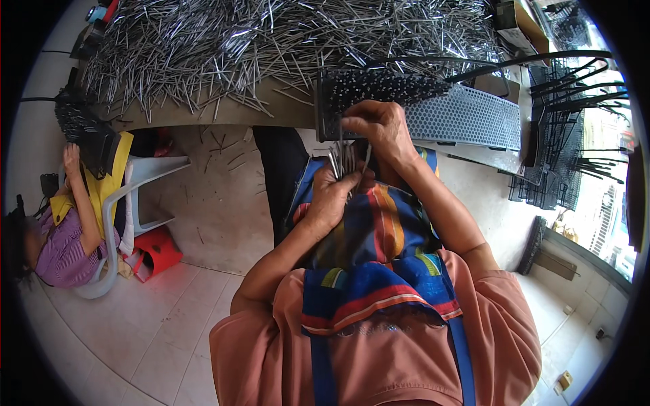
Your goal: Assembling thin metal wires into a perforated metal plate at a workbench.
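My left hand [330, 199] is wrapped round a small bunch of thin metal rods [344, 160], held above my lap with their ends pointing up. Just above it, my right hand [387, 132] has thumb and forefinger pinched together on a single thin rod [341, 130]. This pinch is at the near edge of a grey rack [467, 115] perforated with small holes. Dark rod ends [379, 88] stand close together in the rack's left and far part, while bare holes show on its right.
A large heap of loose metal rods [271, 40] covers the table [159, 118]. Wire racks with black hooks [562, 128] stand at the right. At the left a co-worker [71, 237] sits on a plastic chair [112, 210] beside another filled rack [88, 132]. A red bag [159, 254] lies on the floor.
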A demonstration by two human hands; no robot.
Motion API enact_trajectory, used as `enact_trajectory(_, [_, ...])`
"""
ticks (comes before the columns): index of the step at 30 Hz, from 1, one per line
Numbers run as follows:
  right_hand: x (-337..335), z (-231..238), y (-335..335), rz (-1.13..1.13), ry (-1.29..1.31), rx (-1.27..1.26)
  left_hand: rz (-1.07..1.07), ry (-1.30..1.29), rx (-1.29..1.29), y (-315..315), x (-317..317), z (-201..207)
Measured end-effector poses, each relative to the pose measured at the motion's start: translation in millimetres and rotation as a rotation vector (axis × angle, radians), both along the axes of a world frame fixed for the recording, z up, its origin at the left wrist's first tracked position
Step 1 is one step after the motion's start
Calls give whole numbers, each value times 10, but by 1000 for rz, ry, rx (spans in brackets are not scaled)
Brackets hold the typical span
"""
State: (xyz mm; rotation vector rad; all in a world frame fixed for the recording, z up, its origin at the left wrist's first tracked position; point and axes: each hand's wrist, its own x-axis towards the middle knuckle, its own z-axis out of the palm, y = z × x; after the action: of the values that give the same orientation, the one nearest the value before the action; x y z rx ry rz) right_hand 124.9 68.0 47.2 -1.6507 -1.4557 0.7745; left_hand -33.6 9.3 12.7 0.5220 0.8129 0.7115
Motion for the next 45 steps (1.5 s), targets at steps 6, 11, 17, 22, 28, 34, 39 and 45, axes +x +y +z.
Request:
enact_trajectory(6, [221,30,-142,-121,754,-339,-221,-63,-71,-23,3,-33])
enact_trajectory(11, [206,-119,-135,-426,555,144,-58,-28,-268,-6,61,-210])
enact_trajectory(17, [178,-264,-79,-268,-2,359,103,11,-308,123,143,-157])
enact_trajectory(22, [192,-213,-11,-144,-191,407,137,-6,-308,118,192,-174])
enact_trajectory(28, [139,-175,-140,3,-560,382,101,-17,-345,155,173,-122])
enact_trajectory(34, [224,-258,-394,-41,39,-184,94,-98,-311,136,161,-105])
enact_trajectory(39, [264,-227,-468,-152,898,-585,22,-67,-291,79,176,-74])
enact_trajectory(45, [311,-88,-326,-337,377,162,55,55,-361,49,119,-195])
